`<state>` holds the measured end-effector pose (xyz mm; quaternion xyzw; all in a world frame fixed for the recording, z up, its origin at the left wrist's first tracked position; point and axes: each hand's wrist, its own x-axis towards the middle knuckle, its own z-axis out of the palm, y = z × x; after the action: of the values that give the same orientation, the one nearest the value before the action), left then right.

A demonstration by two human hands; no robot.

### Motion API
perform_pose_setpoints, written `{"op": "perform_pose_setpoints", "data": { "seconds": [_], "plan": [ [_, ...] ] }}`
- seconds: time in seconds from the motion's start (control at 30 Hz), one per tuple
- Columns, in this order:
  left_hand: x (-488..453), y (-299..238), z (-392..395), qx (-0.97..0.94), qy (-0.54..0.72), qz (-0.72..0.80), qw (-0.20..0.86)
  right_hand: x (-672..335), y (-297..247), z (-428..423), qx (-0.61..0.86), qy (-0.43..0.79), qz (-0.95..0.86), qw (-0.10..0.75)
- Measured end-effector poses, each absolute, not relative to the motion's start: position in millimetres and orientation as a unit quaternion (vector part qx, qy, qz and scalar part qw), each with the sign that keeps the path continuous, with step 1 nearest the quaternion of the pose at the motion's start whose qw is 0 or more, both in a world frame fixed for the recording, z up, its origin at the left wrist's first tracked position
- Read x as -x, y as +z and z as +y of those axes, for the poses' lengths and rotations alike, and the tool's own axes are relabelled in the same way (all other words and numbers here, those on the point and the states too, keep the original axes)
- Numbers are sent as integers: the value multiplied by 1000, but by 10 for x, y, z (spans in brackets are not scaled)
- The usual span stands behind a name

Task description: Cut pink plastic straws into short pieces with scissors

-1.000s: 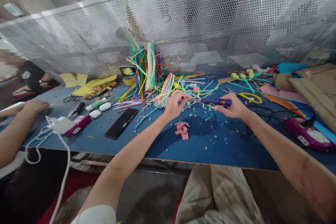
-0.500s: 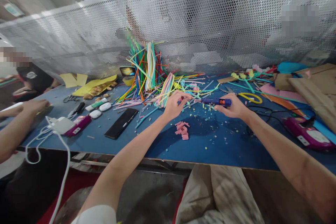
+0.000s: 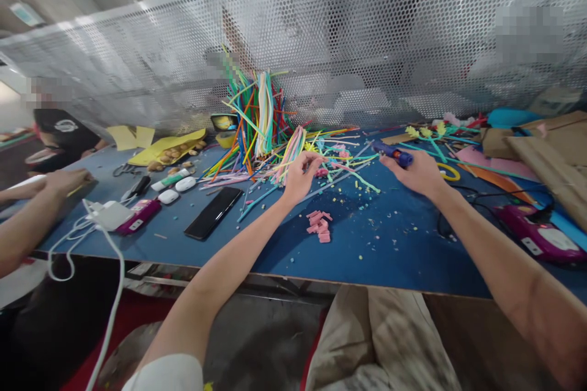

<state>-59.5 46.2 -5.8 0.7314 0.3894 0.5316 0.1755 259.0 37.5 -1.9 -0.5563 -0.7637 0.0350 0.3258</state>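
My left hand point(image 3: 302, 176) is closed in a pinch on a pipe cleaner point(image 3: 356, 175), pink near the fingers and pale green toward its free end. Fingers of my right hand point(image 3: 415, 171) wrap round a dark blue glue gun point(image 3: 393, 154) with an orange part; its nozzle points left and up, apart from the pipe cleaner. Below my left hand lies a small pile of short pink pieces point(image 3: 320, 226). Loose pipe cleaners and yellow and pink fluffy bits crowd the table just behind both hands.
A tall bundle of coloured pipe cleaners point(image 3: 263, 113) stands at the back. Left of my arm are a black phone point(image 3: 214, 212), white cases and a purple power strip point(image 3: 137, 217). Another purple power strip point(image 3: 541, 235) and cardboard point(image 3: 545, 165) lie right. A co-worker's hand point(image 3: 68, 182) is far left.
My right hand has drawn the glue gun right and tilted its nozzle upward, away from my left hand. The pipe cleaner at my left fingers now shows more fully.
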Motion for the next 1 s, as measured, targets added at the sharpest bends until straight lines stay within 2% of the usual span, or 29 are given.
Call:
{"op": "perform_pose_setpoints", "data": {
  "seconds": [0.07, 0.17, 0.23, 0.33, 0.43, 0.5, 0.63, 1.0],
  "plan": [
    [588, -71, 476, -729, 534, 387, 186, -2641, -69, 431, 645, -27, -726, 236],
    [572, -68, 467, -730, 536, 382, 185, -2753, -148, 480, 713, -48, -692, 100],
    [564, -52, 450, -732, 538, 381, 175, -2798, -144, 475, 733, -71, -673, 69],
    [559, -23, 424, -733, 537, 386, 159, -2705, -17, 394, 697, -123, -690, 151],
    [554, -11, 411, -728, 542, 392, 149, -2376, 116, 213, 567, -44, -783, 251],
    [550, -10, 409, -725, 546, 395, 143, -2080, 114, 51, 448, 31, -857, 251],
    [545, -8, 409, -726, 548, 394, 131, -1569, -86, -231, 282, 63, -934, 210],
    [547, -13, 410, -736, 540, 389, 124, -1300, -345, -307, 348, 81, -910, 212]
  ]
}}
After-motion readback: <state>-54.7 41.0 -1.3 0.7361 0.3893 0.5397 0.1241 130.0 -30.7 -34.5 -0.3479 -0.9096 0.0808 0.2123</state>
